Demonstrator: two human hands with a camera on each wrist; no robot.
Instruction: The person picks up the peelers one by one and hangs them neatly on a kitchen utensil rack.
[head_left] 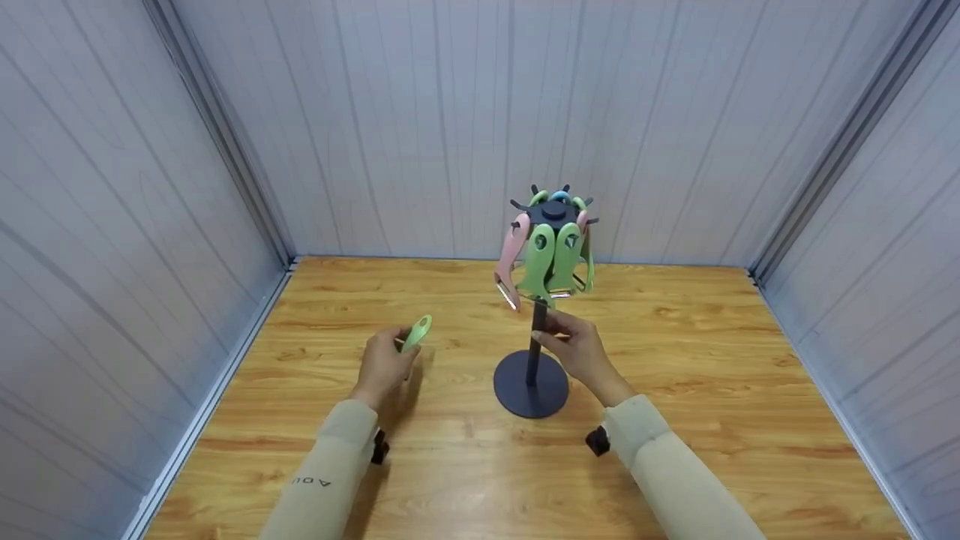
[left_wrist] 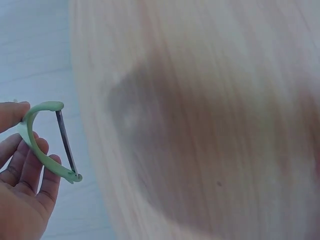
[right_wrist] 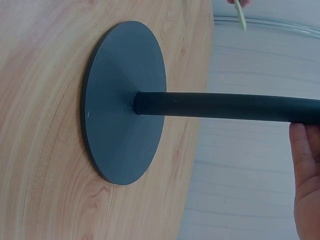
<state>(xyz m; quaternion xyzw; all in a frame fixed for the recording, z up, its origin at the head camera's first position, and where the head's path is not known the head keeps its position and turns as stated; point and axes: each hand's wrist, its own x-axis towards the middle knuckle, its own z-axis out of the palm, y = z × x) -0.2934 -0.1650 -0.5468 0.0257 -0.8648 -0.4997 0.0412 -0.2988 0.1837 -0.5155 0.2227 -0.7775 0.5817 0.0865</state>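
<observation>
My left hand [head_left: 384, 364] pinches a green peeler [head_left: 417, 333] above the table, left of a dark stand. In the left wrist view the peeler's curved head [left_wrist: 47, 161] and metal blade [left_wrist: 66, 142] show clear of the fingers. My right hand [head_left: 579, 351] holds the upright pole [head_left: 533, 367] of the stand just below the hanging peelers, thumb on the near side. Green peelers [head_left: 538, 259], a pink peeler [head_left: 511, 251] and a partly hidden blue one [head_left: 561, 196] hang from hooks round the stand's top [head_left: 554, 211].
The stand's round base [head_left: 514, 386] rests on the wooden table [head_left: 457, 465]; the right wrist view shows this base [right_wrist: 117, 150] from the side. Pale panelled walls [head_left: 390, 127] enclose the table at the back and both sides. Metal trim [head_left: 217, 420] runs along its left edge.
</observation>
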